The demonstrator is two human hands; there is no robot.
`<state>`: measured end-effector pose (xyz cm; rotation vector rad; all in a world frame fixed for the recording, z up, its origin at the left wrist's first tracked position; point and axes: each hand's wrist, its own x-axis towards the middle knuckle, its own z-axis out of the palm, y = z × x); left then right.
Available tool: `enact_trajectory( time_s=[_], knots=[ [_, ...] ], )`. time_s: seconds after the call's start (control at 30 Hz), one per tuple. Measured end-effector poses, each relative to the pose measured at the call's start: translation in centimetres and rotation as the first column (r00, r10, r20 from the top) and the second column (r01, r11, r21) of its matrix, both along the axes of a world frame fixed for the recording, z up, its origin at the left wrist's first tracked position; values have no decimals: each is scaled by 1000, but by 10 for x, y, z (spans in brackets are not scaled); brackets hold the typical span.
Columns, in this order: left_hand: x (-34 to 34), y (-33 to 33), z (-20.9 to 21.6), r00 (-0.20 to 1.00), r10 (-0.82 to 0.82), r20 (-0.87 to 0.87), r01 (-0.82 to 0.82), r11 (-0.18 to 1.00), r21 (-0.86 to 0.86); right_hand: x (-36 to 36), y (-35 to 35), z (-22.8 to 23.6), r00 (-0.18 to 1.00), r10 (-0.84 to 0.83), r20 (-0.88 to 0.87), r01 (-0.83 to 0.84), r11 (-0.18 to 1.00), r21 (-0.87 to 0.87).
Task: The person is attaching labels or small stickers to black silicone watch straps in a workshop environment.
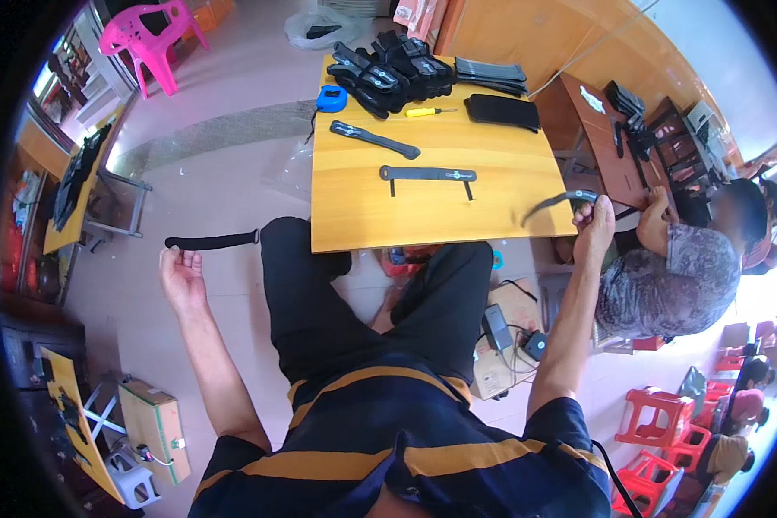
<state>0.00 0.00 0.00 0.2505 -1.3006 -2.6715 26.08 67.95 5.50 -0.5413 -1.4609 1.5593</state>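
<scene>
My left hand [184,278], out past my left knee, pinches one end of a black strap [216,243]. The strap stretches across to the knee, where its other end has a small loop or ring. Over the right edge of the yellow table [501,220], my right hand [594,226] is closed on a dark strap with a grey labelled end [554,202]; its free tail is blurred. A dark grey strap [427,174] lies flat mid-table, with two short black strips sticking out towards me. Farther left, another grey strap [374,140] lies at a slant.
Along the table's far side are a heap of black straps [393,73], stacked dark strips [492,76], a black pouch [502,111], a yellow screwdriver [423,112] and a blue tape measure [331,99]. A co-worker [673,276] sits close on my right. A pink chair [154,43] stands far left.
</scene>
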Motion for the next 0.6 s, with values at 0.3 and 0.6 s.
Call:
enact_trajectory(
  time_s=[0.3,0.6],
  knots=[
    [26,21,28,998,-32,-53,30,999,-44,-58,42,-63,933,-229,276,214,973,85],
    [48,65,71,970,-123,-211,90,983,-159,-41,49,-103,632,-585,508,261,778,571]
  ],
)
